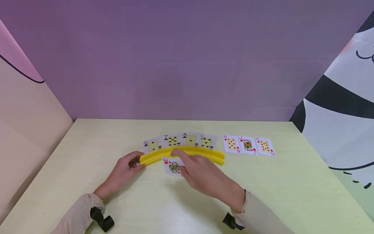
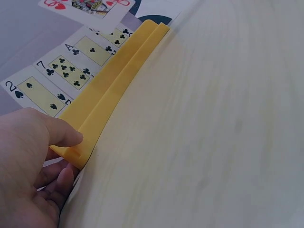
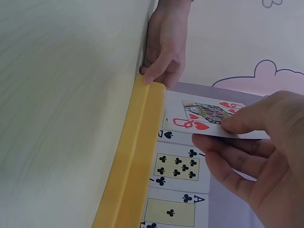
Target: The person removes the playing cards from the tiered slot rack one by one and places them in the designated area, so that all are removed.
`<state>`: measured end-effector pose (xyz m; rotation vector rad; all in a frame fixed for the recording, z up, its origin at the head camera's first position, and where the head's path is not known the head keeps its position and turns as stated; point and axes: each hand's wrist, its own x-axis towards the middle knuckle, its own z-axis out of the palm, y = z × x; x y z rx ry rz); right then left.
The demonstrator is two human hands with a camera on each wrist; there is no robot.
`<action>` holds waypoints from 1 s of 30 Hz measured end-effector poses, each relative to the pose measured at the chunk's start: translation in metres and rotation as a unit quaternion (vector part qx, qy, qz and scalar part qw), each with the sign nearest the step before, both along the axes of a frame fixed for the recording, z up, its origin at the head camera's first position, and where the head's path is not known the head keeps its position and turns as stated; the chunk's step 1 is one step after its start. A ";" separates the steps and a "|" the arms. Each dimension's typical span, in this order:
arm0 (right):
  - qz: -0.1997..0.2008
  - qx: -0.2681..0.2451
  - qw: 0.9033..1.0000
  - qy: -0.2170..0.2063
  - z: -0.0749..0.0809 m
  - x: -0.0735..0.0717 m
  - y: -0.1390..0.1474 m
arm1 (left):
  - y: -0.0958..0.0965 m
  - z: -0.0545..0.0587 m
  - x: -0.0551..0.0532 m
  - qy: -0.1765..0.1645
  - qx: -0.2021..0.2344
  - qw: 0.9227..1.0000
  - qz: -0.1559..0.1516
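Note:
My left hand (image 1: pixel 124 170) grips the left end of a curved yellow card holder (image 1: pixel 217 156), thumb on its near side. Standing in the holder, side by side, are the two of spades (image 1: pixel 153 145), the seven of clubs (image 1: pixel 172 140), the ace of clubs (image 1: pixel 191 140) and another club card (image 1: pixel 206 141). Between thumb and fingers, my right hand (image 1: pixel 204 174) pinches a queen of hearts (image 3: pixel 209 113). In the head view the queen appears just in front of the holder's middle, face up, its right edge hidden by the hand.
Right of the holder, an eight of diamonds (image 1: pixel 231 144), a jack of hearts (image 1: pixel 247 145) and a ten of diamonds (image 1: pixel 265 147) lie face up in a row on the pale wooden table (image 1: pixel 292 188). A purple panel (image 1: pixel 187 65) rises behind the table, with printed side panels.

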<state>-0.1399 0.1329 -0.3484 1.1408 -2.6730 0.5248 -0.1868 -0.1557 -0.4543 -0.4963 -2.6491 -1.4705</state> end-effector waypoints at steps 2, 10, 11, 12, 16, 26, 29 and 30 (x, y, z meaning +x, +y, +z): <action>0.003 0.004 1.000 0.013 0.000 0.002 0.003 | 0.000 0.000 0.000 -0.001 -0.001 1.000 0.001; 0.004 0.014 0.999 0.035 0.005 0.007 0.018 | 0.000 -0.001 0.000 0.003 -0.004 1.000 0.000; 0.005 0.011 0.999 0.042 0.006 0.007 0.020 | 0.000 -0.001 0.000 0.004 -0.005 1.000 0.001; 0.006 0.008 0.999 0.050 0.006 0.006 0.023 | 0.001 0.000 0.000 0.004 -0.005 1.000 0.000; 0.008 -0.009 0.996 0.083 0.008 0.005 0.035 | 0.001 0.001 0.000 0.006 -0.006 1.000 0.001; -0.038 -0.050 0.996 0.059 0.017 0.001 0.064 | -0.002 0.004 0.002 0.004 -0.008 1.000 0.005; -0.038 -0.071 0.994 0.069 0.022 -0.003 0.072 | -0.003 0.004 0.003 0.003 -0.009 1.000 0.005; -0.036 -0.077 0.994 0.075 0.024 -0.004 0.075 | -0.003 0.004 0.004 0.002 -0.010 1.000 0.007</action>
